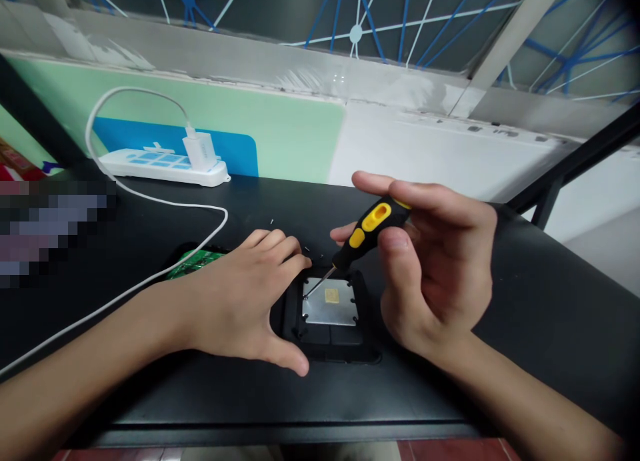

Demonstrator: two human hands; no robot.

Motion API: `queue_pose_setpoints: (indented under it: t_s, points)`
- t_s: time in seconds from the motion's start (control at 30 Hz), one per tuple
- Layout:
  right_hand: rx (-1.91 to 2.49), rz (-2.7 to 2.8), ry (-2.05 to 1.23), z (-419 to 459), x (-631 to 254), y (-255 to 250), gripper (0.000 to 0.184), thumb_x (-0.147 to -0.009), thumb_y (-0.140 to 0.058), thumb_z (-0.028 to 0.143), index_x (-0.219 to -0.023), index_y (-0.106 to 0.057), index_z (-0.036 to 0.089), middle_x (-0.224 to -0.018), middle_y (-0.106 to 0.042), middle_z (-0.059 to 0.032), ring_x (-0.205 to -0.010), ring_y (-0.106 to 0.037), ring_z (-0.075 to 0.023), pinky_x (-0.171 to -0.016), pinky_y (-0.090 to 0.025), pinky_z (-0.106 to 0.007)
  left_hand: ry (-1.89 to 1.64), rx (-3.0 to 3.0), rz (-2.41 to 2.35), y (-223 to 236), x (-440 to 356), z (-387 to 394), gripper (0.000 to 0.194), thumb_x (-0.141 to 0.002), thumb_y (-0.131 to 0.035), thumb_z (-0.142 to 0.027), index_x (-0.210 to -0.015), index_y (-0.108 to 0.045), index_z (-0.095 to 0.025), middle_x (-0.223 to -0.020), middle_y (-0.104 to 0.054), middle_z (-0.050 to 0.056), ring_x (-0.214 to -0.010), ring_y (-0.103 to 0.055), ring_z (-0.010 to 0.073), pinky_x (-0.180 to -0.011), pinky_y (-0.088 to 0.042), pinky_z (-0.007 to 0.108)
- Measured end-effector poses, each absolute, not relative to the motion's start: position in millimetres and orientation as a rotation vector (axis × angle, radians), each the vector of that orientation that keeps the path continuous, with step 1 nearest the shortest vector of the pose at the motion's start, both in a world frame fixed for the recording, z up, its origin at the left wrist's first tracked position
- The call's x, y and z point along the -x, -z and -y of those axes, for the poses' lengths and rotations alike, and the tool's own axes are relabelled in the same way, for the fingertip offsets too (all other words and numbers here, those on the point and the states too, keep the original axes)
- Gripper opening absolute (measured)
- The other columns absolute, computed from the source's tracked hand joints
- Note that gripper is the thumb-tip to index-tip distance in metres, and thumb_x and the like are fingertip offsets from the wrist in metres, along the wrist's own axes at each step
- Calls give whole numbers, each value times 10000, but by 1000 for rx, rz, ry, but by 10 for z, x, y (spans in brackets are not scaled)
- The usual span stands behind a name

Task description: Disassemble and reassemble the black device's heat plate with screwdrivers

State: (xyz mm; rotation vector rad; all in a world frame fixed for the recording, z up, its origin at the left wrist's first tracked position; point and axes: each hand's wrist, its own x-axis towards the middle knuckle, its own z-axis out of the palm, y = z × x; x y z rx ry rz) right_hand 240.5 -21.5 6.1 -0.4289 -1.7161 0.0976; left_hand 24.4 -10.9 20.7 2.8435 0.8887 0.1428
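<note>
My right hand [440, 267] grips a black and yellow screwdriver [373, 227], its shaft slanting down to the left. The tip meets the left edge of a silver metal plate [320, 314], at or near a screw. A small yellowish square [332, 295] sits on that plate. Around the plate lies a black plastic housing [345, 353], flat on the table. My left hand [245, 294] rests over the left side of the housing, thumb and fingers spread. Partly under that hand and wrist shows a green circuit board [197, 262] in a black shell.
Several tiny screws [307, 249] lie on the black table [400, 401] beyond the housing. A white power strip [165, 167] with a plugged-in charger [200, 151] stands by the wall. Its white cable [175, 204] loops across the left side, passing near the circuit board.
</note>
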Motion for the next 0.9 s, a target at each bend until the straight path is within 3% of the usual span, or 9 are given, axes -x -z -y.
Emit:
queue_pose_setpoints:
  t_s: [0.13, 0.27, 0.37, 0.47, 0.5, 0.6, 0.7, 0.9]
  points:
    - [409, 1748, -91, 243, -2407, -63, 496, -935, -626, 151, -1410, -557, 278, -1337, -631, -85, -1243, -659, -242, -726, -710, -357, -157, -2844, -889, -196, -243, 107, 932, -681, -782, -821, -1298, -626, -141, -1185, -605, 137, -1101, -544, 368, -1032, -397, 518]
    - [400, 1707, -56, 209, -2401, -63, 582, -828, -793, 189, -1367, -610, 312, -1125, -624, -57, -960, -658, -200, -632, -676, -343, -138, -2842, -880, -181, -251, 95, 932, -683, -764, -844, -1286, -638, -146, -1197, -593, 144, -1126, -535, 379, -1043, -395, 526]
    - [370, 1690, -29, 221, -2390, -80, 651, -756, -844, 138, -1353, -634, 291, -1058, -628, -43, -878, -639, -193, -589, -666, -350, -130, -2846, -880, -175, -255, 92, 977, -676, -760, -855, -1317, -620, -130, -1215, -594, 157, -1128, -537, 385, -1043, -404, 533]
    - [487, 1719, -112, 346, -2366, -134, 634, -828, -767, 93, -1378, -596, 358, -1120, -674, -23, -985, -686, -206, -670, -699, -366, -114, -2850, -900, -178, -255, 100, 991, -688, -758, -849, -1348, -593, -129, -1277, -590, 174, -1168, -529, 397, -1075, -390, 557]
    - [623, 1742, -196, 404, -2354, -156, 634, -871, -715, 60, -1382, -570, 405, -1210, -681, -8, -1095, -694, -212, -763, -711, -393, -104, -2847, -906, -181, -254, 102, 980, -691, -756, -848, -1342, -596, -133, -1289, -587, 176, -1182, -527, 402, -1091, -378, 571]
    - [683, 1776, -344, 548, -2313, -198, 621, -904, -656, 24, -1371, -555, 421, -1349, -661, -3, -1210, -704, -236, -872, -709, -445, -117, -2832, -914, -189, -251, 106, 955, -678, -762, -847, -1332, -601, -169, -1290, -589, 163, -1230, -518, 419, -1135, -334, 601]
    - [660, 1747, -359, 583, -2295, -184, 582, -931, -625, 43, -1363, -544, 424, -1363, -658, -6, -1227, -707, -244, -892, -702, -456, -139, -2823, -905, -188, -246, 100, 908, -679, -758, -841, -1329, -606, -225, -1276, -598, 136, -1258, -512, 420, -1132, -344, 592]
    - [656, 1716, -214, 485, -2359, -139, 566, -821, -839, 203, -1277, -590, 427, -1201, -664, 7, -1031, -738, -236, -859, -693, -485, -156, -2829, -886, -167, -237, 89, 894, -703, -734, -828, -1392, -574, -280, -1278, -605, 100, -1259, -522, 405, -1115, -368, 545]
